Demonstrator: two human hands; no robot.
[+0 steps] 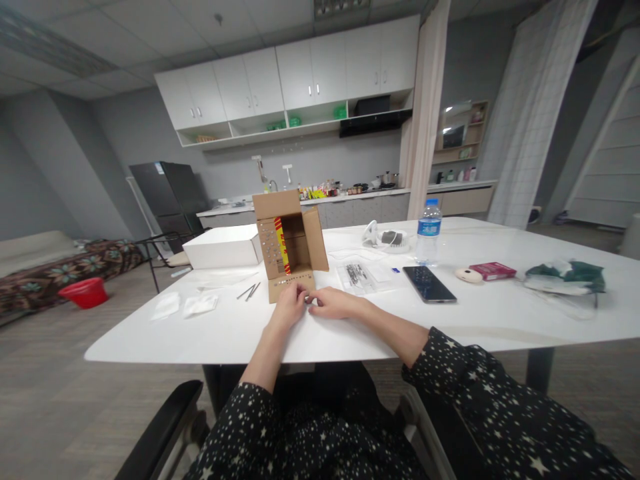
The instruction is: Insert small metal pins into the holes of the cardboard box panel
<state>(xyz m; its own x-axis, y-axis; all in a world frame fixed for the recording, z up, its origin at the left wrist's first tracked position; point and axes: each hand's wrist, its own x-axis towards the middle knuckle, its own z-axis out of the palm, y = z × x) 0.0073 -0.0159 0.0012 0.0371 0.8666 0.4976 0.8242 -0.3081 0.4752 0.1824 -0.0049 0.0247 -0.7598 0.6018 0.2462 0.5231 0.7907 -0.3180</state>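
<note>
My left hand and my right hand meet at the front of an open cardboard box, fingers closed. A tiny thing seems to be pinched between their fingertips, too small to make out. My left hand is over the lower flap of the box, beside a row of small shiny spots. More such spots dot the box's left panel, next to a yellow and red tape strip. Left of the flap lie thin metal tools, perhaps tweezers. A clear plastic case with dark small pieces is right of the box.
On the white table stand a white box, a water bottle and a white cabled device. A phone, a pink pack and a green bundle lie right. White packets lie left.
</note>
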